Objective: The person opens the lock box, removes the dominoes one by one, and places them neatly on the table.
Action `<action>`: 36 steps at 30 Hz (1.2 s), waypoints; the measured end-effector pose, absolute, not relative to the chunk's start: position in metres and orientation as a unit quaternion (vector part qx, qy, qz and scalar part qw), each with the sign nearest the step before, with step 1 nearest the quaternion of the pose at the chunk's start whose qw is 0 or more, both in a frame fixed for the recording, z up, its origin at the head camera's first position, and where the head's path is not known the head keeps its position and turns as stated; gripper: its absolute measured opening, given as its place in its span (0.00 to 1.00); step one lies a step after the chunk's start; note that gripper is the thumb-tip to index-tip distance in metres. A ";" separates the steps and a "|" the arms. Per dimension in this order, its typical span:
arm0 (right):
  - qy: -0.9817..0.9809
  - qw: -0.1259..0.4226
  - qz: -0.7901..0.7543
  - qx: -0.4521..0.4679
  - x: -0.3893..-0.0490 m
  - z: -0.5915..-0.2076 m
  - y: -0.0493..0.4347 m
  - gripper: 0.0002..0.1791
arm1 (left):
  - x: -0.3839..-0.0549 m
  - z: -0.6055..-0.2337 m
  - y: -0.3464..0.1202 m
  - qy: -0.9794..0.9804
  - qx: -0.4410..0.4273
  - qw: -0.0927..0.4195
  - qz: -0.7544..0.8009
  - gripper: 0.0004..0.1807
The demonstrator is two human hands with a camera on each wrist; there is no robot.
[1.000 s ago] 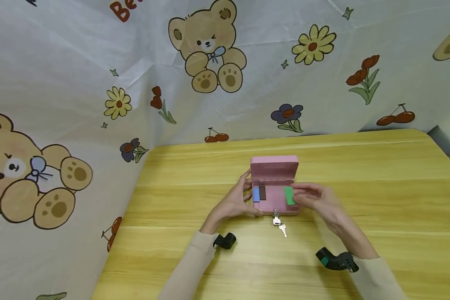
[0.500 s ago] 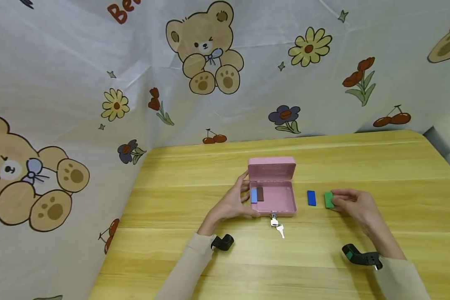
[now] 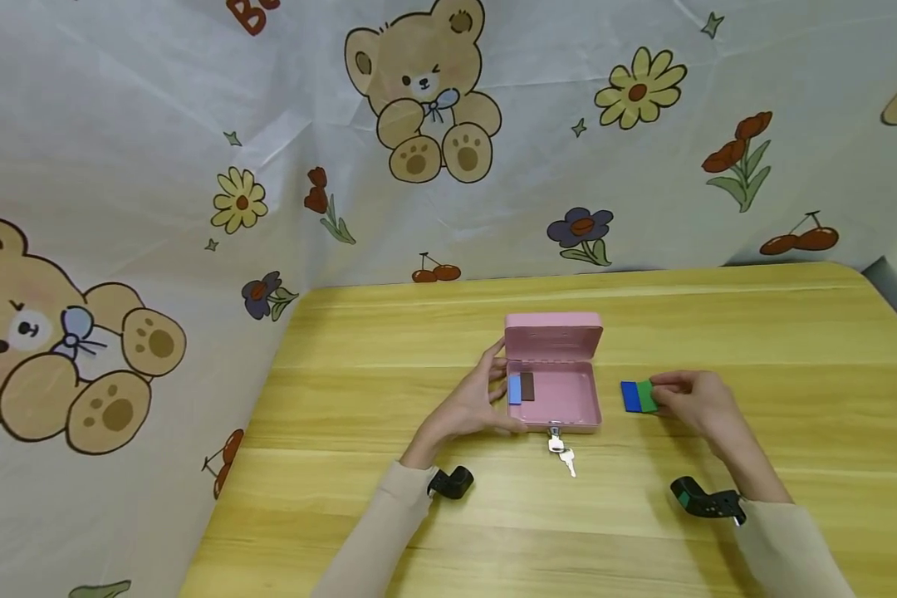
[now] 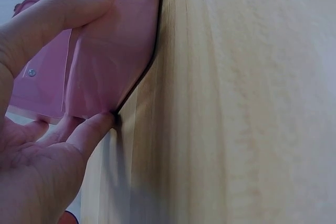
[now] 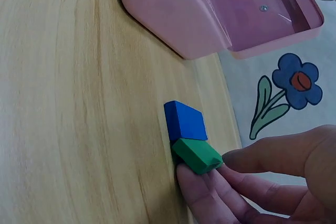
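Note:
An open pink metal cash box (image 3: 568,405) stands on the table with its lid raised. My left hand (image 3: 463,409) grips its left side, thumb on the front wall and fingers along the left end, as the left wrist view also shows. Inside, a light blue block (image 3: 515,389) and a dark brown block (image 3: 527,387) lie side by side at the left. To the right of the box, my right hand (image 3: 706,405) pinches a green block (image 5: 197,154) between thumb and fingers. Slightly tilted, it touches the end of a dark blue block (image 5: 186,121) lying on the table.
Two keys (image 3: 567,461) hang from the lock at the front of the box. Light wood tabletop (image 3: 493,531) surrounds everything. Behind and to the left hangs a cloth (image 3: 523,166) printed with bears and flowers.
My right hand has carried the green block from over the box's right side out to the table, then leftward against the dark blue block. My left hand keeps its grip on the box.

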State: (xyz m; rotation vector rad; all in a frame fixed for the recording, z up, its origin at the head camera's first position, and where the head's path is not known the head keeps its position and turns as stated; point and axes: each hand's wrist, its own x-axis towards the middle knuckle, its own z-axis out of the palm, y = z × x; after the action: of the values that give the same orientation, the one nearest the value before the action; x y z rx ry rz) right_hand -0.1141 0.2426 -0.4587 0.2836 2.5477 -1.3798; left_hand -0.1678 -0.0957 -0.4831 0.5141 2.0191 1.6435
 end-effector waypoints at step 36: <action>0.802 0.166 -0.573 0.007 -0.133 -0.442 0.131 0.19 | -0.166 -0.485 -0.094 0.741 0.180 0.241 0.600 0.78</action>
State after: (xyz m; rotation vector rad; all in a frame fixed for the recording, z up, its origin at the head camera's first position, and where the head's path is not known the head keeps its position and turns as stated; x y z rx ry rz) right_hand -0.1328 0.1315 -0.4419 0.0210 2.2851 -1.6333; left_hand -0.1658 -0.0939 -0.4847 0.4922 2.0282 1.6424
